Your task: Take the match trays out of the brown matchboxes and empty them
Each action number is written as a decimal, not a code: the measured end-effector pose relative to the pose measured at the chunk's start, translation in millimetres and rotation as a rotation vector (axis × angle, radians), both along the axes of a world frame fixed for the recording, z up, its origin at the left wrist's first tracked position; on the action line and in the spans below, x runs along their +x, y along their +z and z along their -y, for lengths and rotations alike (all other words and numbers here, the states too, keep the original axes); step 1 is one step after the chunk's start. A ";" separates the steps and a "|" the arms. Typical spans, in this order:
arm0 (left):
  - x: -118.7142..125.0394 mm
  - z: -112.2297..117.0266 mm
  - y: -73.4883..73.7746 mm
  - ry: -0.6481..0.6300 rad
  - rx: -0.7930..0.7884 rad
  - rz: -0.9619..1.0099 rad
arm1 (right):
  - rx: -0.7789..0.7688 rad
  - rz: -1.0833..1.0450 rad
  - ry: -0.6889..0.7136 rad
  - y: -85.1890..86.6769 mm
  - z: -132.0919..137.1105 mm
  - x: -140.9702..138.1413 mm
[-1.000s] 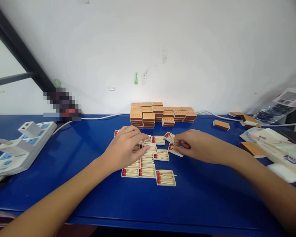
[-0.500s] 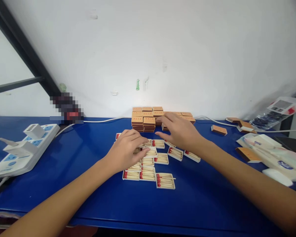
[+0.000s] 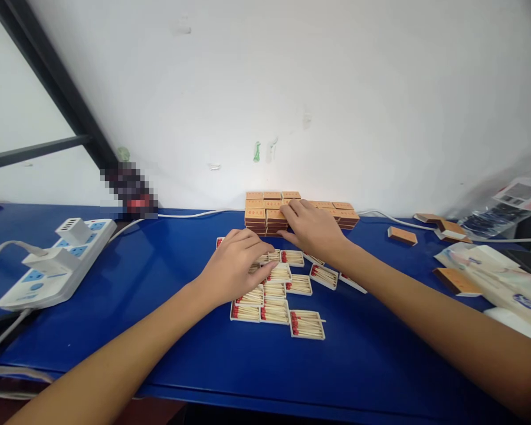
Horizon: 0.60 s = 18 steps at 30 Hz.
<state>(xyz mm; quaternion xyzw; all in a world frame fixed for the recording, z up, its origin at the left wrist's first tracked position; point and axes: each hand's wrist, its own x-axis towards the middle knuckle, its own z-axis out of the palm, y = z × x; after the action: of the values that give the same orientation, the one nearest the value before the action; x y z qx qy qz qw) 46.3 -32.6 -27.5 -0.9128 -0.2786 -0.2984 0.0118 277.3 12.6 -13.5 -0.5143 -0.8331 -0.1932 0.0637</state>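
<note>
My left hand [image 3: 234, 265] lies over the left part of a group of matchbox trays full of red-tipped matches. Its fingers reach forward, and the thumb is apart from them, touching or just above a tray [image 3: 279, 273]. Beneath the palm, several trays are hidden. My right hand [image 3: 312, 227] is at the stack of orange matchboxes [image 3: 254, 213] by the wall. Its fingers bend over the right end of a matchbox [image 3: 276, 215], with the thumb lower at the front. Nearest me lies another tray [image 3: 307, 324], one match sticking out past its right edge.
A white power strip [image 3: 57, 268] with plugs and cables stands on the left of the blue table [image 3: 203, 360]. To the right are loose matchboxes [image 3: 402, 236], a tissue pack [image 3: 495, 283] and a clear plastic bag [image 3: 491, 212]. A white cable [image 3: 186, 214] runs along the wall.
My right hand has moved in closer to the matchbox stack, its fingers now bent over a box. The left hand stays over the trays. The whole view has shifted slightly.
</note>
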 end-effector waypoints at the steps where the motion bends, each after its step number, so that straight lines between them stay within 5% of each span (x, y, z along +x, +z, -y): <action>1: -0.1 -0.2 0.1 0.000 0.002 0.003 | -0.006 0.003 -0.009 0.1 -0.4 -0.4; 18: -1.1 -1.4 0.2 0.010 -0.008 -0.005 | 0.013 -0.128 -0.033 -0.6 -7.3 5.8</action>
<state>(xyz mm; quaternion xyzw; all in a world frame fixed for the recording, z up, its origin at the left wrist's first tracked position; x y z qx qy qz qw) 45.1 -31.2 -27.3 -0.9121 -0.2845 -0.2950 0.0103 283.1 19.9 -14.2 -0.5387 -0.8175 -0.1665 0.1170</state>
